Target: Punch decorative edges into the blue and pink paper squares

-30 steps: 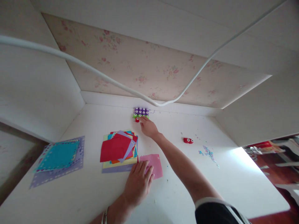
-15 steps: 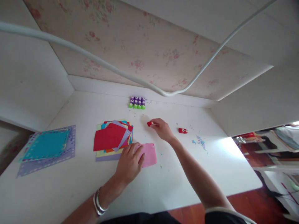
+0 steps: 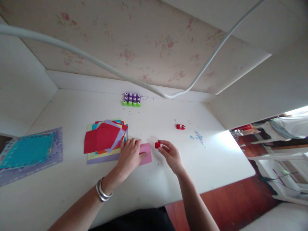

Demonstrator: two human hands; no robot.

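My left hand (image 3: 130, 155) lies flat, fingers spread, on a pink paper square (image 3: 146, 153) on the white table (image 3: 72, 179). My right hand (image 3: 170, 153) pinches a small red paper punch (image 3: 157, 145) just right of that pink square. A fanned stack of coloured paper sheets (image 3: 104, 140), red on top, lies directly left of my left hand. A block of purple and green punches (image 3: 131, 99) stands at the back by the wall. Another red punch (image 3: 180, 126) sits alone on the table to the right.
Teal and lilac punched sheets (image 3: 26, 154) lie at the far left. Paper confetti (image 3: 198, 137) is scattered right of the lone red punch. A white cable (image 3: 96, 62) hangs across the flowered wall. The table's right edge drops to a red floor with white furniture.
My right hand took a red punch from beside the block at the back and brought it toward me, next to the pink square. My left hand stayed on the pink paper.
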